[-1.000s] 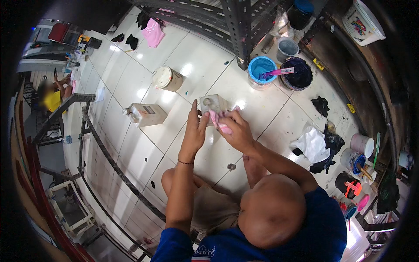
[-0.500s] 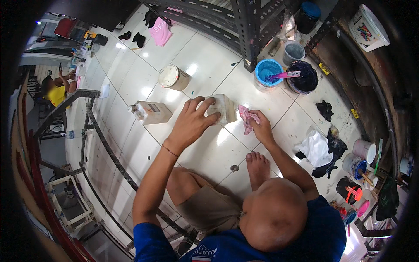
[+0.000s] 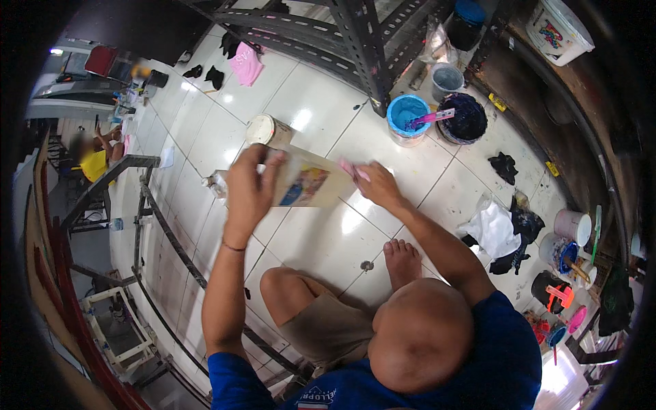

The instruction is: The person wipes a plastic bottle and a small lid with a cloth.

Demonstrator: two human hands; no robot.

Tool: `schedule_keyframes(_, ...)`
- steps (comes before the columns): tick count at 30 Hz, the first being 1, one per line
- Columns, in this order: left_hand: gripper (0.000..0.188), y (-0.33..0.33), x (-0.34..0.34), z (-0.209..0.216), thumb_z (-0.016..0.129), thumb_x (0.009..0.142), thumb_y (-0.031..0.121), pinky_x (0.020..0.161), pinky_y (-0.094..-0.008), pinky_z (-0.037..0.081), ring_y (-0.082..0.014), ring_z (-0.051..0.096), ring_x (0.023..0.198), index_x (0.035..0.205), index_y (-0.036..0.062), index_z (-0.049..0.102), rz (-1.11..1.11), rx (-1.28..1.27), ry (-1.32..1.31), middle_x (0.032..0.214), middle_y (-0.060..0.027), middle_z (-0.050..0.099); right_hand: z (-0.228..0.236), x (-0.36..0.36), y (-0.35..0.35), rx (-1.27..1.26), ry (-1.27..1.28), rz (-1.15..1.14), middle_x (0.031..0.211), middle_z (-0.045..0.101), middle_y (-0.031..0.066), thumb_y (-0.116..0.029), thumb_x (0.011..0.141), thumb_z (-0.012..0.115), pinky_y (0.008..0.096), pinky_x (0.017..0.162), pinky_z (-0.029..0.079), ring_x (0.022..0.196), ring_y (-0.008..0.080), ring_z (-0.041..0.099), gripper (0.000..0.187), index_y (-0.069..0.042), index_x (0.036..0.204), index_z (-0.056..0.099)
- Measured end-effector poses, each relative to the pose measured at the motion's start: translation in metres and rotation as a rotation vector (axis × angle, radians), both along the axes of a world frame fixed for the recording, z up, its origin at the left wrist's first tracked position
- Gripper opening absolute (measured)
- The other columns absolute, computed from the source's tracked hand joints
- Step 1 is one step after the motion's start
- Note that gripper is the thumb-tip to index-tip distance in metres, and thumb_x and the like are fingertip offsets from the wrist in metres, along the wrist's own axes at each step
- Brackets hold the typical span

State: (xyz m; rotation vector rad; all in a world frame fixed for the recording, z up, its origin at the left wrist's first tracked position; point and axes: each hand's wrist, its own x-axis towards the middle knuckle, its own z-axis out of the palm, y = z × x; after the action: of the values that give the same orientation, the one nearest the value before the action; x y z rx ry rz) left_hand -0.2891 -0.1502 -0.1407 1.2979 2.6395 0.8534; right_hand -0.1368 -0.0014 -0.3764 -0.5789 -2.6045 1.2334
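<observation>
L hand: your left hand (image 3: 247, 186) grips the near-left edge of the flat board (image 3: 305, 181), fingers curled over the top, thumb side under. It's lifted off the floor & tilted, prob. so the printed face turns up toward you.
R hand: your right hand (image 3: 378, 188) sits at the board's right edge w/ a pink cloth (image 3: 350, 169) pinched under the fingertips. Grip narrow, closed on the cloth; pressed to the board, looks like wiping.
Board: held between both hands above the white tiled floor (image 3: 328, 239), in front of your bent knee. Pale, w/ a coloured print near the middle.
Why 2 hands: L steadies so R can push w/o the board sliding, I'd judge.
Nearby: tan-sided can (image 3: 268, 130) just beyond the board, lying tilted. Small box (image 3: 215, 184) partly hidden behind L hand.
Paint stuff: blue bucket (image 3: 407, 117) w/ a pink-handled stick across it, dark tub (image 3: 467, 117) beside it, both past R hand, apart from the board but w/in reach.
Rags: white & black cloths (image 3: 500, 229) piled on the floor to your right.
Rack: black metal shelving (image 3: 355, 34) stands further out.
</observation>
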Motion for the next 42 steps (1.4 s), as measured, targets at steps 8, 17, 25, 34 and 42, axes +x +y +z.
schedule_keyframes(8,0.038,-0.048,-0.056,0.084,0.054,0.099,0.036,0.065,-0.0222,0.039,-0.0066,0.048,0.071,0.084,0.0016,0.062,0.179,0.238,-0.459,0.076,0.0007,0.058,-0.044,0.029,-0.029,-0.351,0.017,-0.076,0.1,0.064,0.0217,-0.022,0.087,0.062,0.0467,0.086,0.049,0.094,0.0387,0.061,0.029,-0.002,0.108,0.065)
schedule_keyframes(17,0.041,-0.042,-0.06,0.143,0.055,0.098,0.041,0.069,-0.0223,0.039,-0.0066,0.048,0.074,0.085,0.0026,0.063,0.039,0.247,-0.473,0.078,0.0019,0.059,-0.062,0.029,-0.046,-0.042,-0.17,-0.069,0.108,0.057,0.0235,-0.015,0.082,0.068,0.0481,0.087,0.047,0.103,0.0424,0.055,0.037,0.001,0.111,0.051)
schedule_keyframes(25,0.039,-0.039,-0.059,0.194,0.057,0.097,0.039,0.07,-0.0208,0.042,-0.0052,0.051,0.077,0.095,0.0017,0.065,-0.024,0.111,-0.312,0.083,0.0011,0.061,-0.061,0.029,-0.043,0.019,-0.222,-0.029,0.105,0.056,0.0225,-0.013,0.082,0.069,0.0493,0.085,0.047,0.101,0.0428,0.056,0.037,0.001,0.111,0.048)
schedule_keyframes(34,0.042,-0.047,-0.065,0.213,0.056,0.097,0.042,0.071,-0.0224,0.042,-0.0066,0.052,0.076,0.09,0.0019,0.065,-0.055,0.044,-0.243,0.08,0.0004,0.06,-0.053,0.029,-0.045,0.021,-0.198,-0.029,0.106,0.057,0.0238,-0.014,0.084,0.067,0.0487,0.084,0.048,0.099,0.0432,0.057,0.036,0.002,0.112,0.05)
schedule_keyframes(42,0.043,-0.044,-0.06,0.22,0.059,0.095,0.044,0.071,-0.0226,0.043,-0.0071,0.053,0.076,0.089,0.0023,0.066,-0.07,0.046,-0.249,0.08,0.0001,0.061,-0.055,0.028,-0.045,0.03,-0.2,-0.028,0.107,0.057,0.024,-0.015,0.083,0.069,0.0484,0.084,0.048,0.1,0.0432,0.057,0.038,0.002,0.112,0.05)
